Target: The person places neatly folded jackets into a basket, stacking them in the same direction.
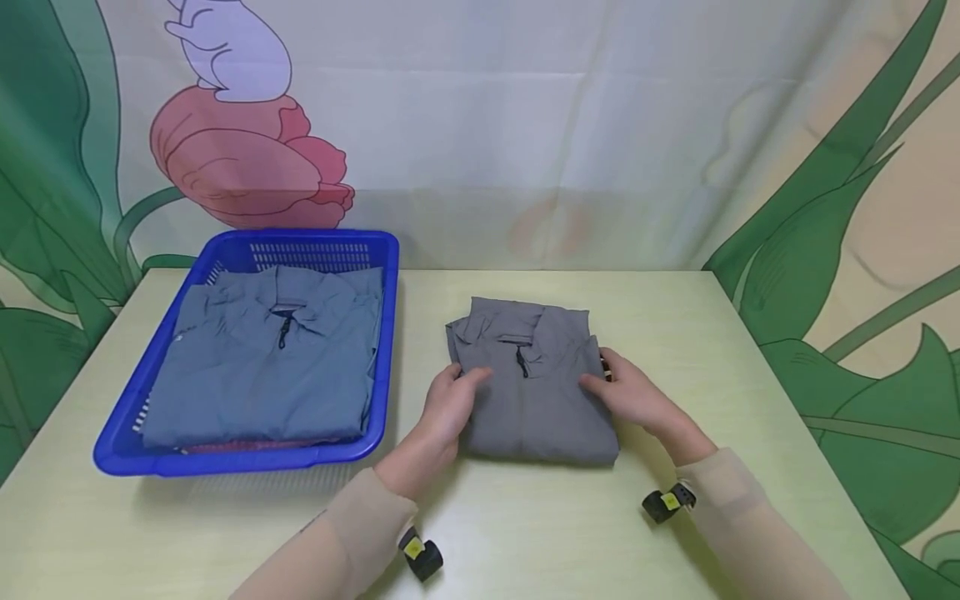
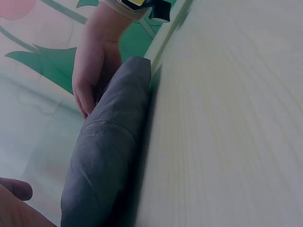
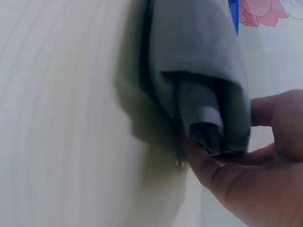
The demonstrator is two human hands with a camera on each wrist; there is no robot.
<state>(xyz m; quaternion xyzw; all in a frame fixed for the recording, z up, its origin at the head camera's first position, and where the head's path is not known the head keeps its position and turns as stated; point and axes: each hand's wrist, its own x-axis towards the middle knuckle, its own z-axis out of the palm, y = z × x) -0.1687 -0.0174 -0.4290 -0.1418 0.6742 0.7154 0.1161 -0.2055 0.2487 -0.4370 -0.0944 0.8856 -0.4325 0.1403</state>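
Observation:
A folded grey jacket (image 1: 536, 425) with a collar and a short black zipper pull lies at the middle of the table, front side up. My left hand (image 1: 448, 408) holds its left edge, thumb over the top. On the opposite edge, my right hand (image 1: 633, 396) grips the cloth, thumb above and fingers underneath. The right wrist view shows the rolled layers of the jacket (image 3: 199, 42) between the thumb and fingers of the right hand (image 3: 265, 170). In the left wrist view, the jacket's thick front fold (image 2: 106, 142) runs close along the tabletop.
To the left stands a blue plastic basket (image 1: 392, 333) holding a folded blue jacket (image 1: 255, 383), with a strip of reddish cloth (image 1: 262, 446) beneath it. The pale wooden table (image 1: 525, 533) ends at a printed curtain (image 1: 480, 150) behind.

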